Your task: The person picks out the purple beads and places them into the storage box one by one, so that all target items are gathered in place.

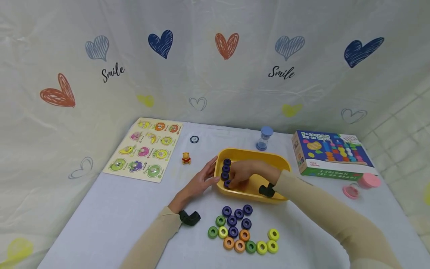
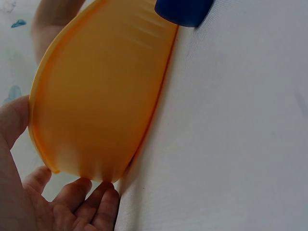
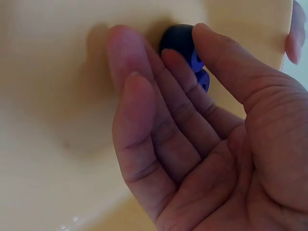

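A yellow tray (image 1: 268, 154) stands mid-table with a row of dark purple ring beads (image 1: 226, 169) along its left end. My right hand (image 1: 242, 172) reaches inside and pinches the nearest purple bead (image 3: 179, 39) of that row between thumb and index finger. Its other fingers bend loosely over the tray floor. Against the tray's left end lies my left hand (image 1: 201, 180). In the left wrist view its thumb touches the rim, and its fingertips (image 2: 108, 185) rest on the outer wall low down.
In front of the tray lie loose purple (image 1: 232, 220), green (image 1: 212, 232), orange (image 1: 240, 246) and yellow beads (image 1: 272, 246). Behind it stands a blue sandglass (image 1: 263, 138). A fruit board (image 1: 142, 149), bear figure (image 1: 186, 158) and chip (image 1: 194, 139) are left; a bead-set box (image 1: 330, 153) and pink sandglass (image 1: 368, 181) right.
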`<state>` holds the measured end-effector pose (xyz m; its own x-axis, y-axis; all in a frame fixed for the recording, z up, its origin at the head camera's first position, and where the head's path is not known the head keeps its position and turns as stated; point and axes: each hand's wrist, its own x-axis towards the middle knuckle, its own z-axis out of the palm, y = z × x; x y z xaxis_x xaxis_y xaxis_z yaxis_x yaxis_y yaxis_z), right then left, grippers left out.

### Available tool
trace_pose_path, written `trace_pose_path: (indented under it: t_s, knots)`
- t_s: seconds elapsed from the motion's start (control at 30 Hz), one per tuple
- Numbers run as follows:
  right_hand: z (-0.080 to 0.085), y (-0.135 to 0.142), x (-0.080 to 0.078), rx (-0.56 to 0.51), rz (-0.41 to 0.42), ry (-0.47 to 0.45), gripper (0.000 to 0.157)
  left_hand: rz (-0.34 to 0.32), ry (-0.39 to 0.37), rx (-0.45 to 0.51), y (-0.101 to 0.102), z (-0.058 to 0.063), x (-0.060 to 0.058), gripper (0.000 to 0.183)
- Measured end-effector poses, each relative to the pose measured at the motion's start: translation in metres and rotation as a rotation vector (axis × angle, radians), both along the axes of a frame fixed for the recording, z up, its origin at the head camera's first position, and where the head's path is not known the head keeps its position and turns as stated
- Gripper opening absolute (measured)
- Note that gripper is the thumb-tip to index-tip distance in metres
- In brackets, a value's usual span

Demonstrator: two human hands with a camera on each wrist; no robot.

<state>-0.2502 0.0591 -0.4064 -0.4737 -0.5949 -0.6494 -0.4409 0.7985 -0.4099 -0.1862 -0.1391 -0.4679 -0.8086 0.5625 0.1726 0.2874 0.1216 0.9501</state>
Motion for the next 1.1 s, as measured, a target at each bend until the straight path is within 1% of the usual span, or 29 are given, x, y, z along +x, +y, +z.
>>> trace_pose_path:
  t_s: [0.1, 0.2, 0.3, 0.43, 0.47, 0.6, 0.73, 0.9, 1.0, 1.1]
  knots:
    - [0.001, -0.004, 0.0, 0.0, 0.014, 0.016, 0.032, -0.005, 0.001, -0.006, -0.001, 0.002, 0.001, 0.068]
    - [0.002, -0.005, 0.0, -0.022, 0.024, 0.019, 0.031, -0.011, 0.001, -0.015, -0.001, 0.002, 0.0, 0.067]
    - [0.002, -0.006, 0.0, -0.044, 0.01, -0.005, 0.025, -0.017, 0.009, -0.012, -0.001, 0.002, 0.0, 0.067]
    - [0.0, -0.004, -0.001, -0.067, -0.028, -0.058, 0.014, -0.019, 0.021, -0.007, 0.0, 0.002, 0.0, 0.067]
    - [0.0, -0.004, -0.001, -0.075, -0.029, -0.069, 0.013, -0.019, 0.023, -0.006, 0.0, 0.002, 0.0, 0.067]
    - [0.002, -0.001, -0.001, -0.094, 0.002, -0.064, 0.012, -0.015, 0.016, -0.006, 0.0, 0.001, -0.001, 0.067]
    - [0.008, 0.006, 0.002, -0.104, 0.004, -0.04, 0.014, -0.002, -0.007, 0.004, 0.001, -0.007, -0.004, 0.069]
    - [0.022, 0.015, 0.013, -0.142, 0.005, -0.004, 0.016, 0.059, -0.018, -0.017, 0.001, -0.025, -0.01, 0.069]
    - [0.03, 0.021, 0.024, -0.176, 0.009, 0.06, 0.015, 0.077, 0.0, -0.028, 0.001, -0.032, -0.012, 0.068]
    - [0.033, 0.029, 0.037, -0.201, -0.006, 0.134, 0.01, 0.074, 0.009, -0.026, 0.001, -0.033, -0.013, 0.068]
